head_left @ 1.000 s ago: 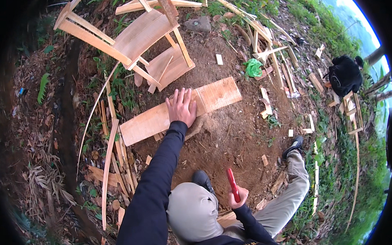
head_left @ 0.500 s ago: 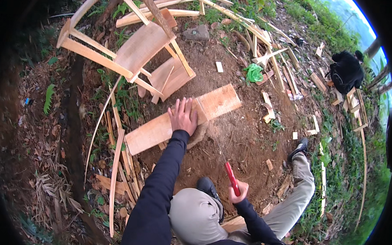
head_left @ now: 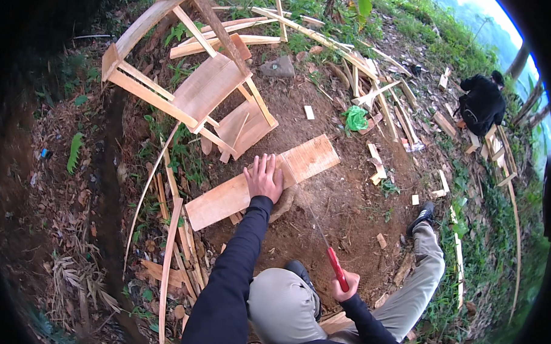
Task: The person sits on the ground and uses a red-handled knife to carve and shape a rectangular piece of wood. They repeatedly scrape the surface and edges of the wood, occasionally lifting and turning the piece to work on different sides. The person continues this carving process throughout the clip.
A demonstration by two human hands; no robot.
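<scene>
A flat wooden board (head_left: 223, 200) lies slantwise in front of me, propped on a piece of wood or root (head_left: 285, 201). My left hand (head_left: 264, 179) presses on its top, fingers spread. Just right of that hand, a thin dark cut line crosses the board, with the board's right part (head_left: 314, 156) beyond it. My right hand (head_left: 345, 286) is closed round the red handle of a handsaw (head_left: 337, 268). Its narrow blade slants up and left to the board's near edge at the cut line. The blade's far end is hidden.
A wooden chair (head_left: 209, 85) stands beyond the board at the left. Wooden strips (head_left: 170, 259) lie along the left, with more timber (head_left: 375, 84) at the back. A green plastic bag (head_left: 355, 118) and a grey stone (head_left: 278, 67) sit farther off. Another person (head_left: 483, 103) crouches far right.
The whole view has shifted a little, so most things appear lower. My right hand has drawn the saw slightly back toward me, and its blade shows more clearly. My left hand stays on the board.
</scene>
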